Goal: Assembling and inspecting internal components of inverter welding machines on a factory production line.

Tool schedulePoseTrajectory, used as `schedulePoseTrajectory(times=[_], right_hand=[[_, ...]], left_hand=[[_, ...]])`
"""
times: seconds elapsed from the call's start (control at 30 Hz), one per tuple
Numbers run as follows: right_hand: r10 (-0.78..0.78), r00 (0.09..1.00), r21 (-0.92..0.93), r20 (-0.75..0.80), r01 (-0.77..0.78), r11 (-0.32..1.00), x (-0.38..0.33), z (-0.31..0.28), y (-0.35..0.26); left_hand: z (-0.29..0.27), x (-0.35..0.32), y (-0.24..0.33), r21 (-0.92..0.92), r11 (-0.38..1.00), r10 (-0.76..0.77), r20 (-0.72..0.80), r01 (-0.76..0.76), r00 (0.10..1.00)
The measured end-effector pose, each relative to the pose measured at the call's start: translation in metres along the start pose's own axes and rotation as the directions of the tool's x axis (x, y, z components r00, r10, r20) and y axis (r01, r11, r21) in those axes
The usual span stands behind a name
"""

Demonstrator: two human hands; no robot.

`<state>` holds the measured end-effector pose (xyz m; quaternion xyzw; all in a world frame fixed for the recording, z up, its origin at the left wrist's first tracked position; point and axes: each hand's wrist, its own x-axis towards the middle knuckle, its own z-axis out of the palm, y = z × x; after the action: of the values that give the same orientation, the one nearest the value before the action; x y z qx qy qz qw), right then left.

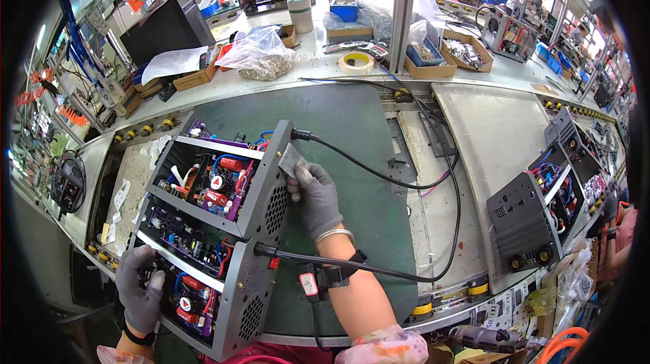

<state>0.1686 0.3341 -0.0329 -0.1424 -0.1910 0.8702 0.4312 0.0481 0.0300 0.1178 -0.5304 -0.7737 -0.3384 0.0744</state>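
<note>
Head view showed two open grey metal units [223, 229] lying side by side on the green mat [352, 141] of the table, their circuit boards exposed. Your right hand [315, 195], gloved in grey, pinched a small silvery label [292, 158] against the vented end panel of the farther unit. Your left hand [139, 283], also gloved, was closed on the front end of the nearer unit, steadying it.

The units looked heavy and stiff, with thin sheet-metal edges; the safe hold seemed to be the outer panels, not the boards or wiring inside, which looked fragile. The label looked light and flimsy, best kept by its edges.

Two black cables [379, 171] ran from the end panels across the mat, right of the units, one passing under your right wrist, and could snag. Farther right of the units stood another grey unit [525, 218]. Behind them lay a tape roll [356, 61] and a plastic bag [258, 53].
</note>
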Motion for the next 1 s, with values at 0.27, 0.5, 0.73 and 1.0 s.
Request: schedulePoseTrajectory(times=[0.27, 0.5, 0.73, 1.0], right_hand=[[0.011, 1.0, -0.019, 0.012, -0.011, 1.0, 0.002, -0.001, -0.001], [-0.014, 1.0, -0.063, 0.009, 0.015, 0.998, 0.003, -0.001, 0.0], [-0.013, 1.0, -0.097, -0.01, 0.012, 0.995, 0.002, 0.004, -0.002], [-0.136, 0.983, -0.365, -0.125, 0.082, 0.927, 0.0, 0.012, 0.003]], left_hand=[[0.0, 0.0, 0.003, 0.008, 0.999, -0.034, 0.013, 0.034, 0.999], [-0.001, 0.002, 0.007, -0.001, 1.0, -0.028, 0.046, 0.028, 0.999], [0.001, 0.0, 0.006, -0.014, 0.998, -0.061, 0.044, 0.061, 0.997], [-0.001, 0.0, 0.005, 0.014, 0.999, -0.035, 0.05, 0.034, 0.998]])
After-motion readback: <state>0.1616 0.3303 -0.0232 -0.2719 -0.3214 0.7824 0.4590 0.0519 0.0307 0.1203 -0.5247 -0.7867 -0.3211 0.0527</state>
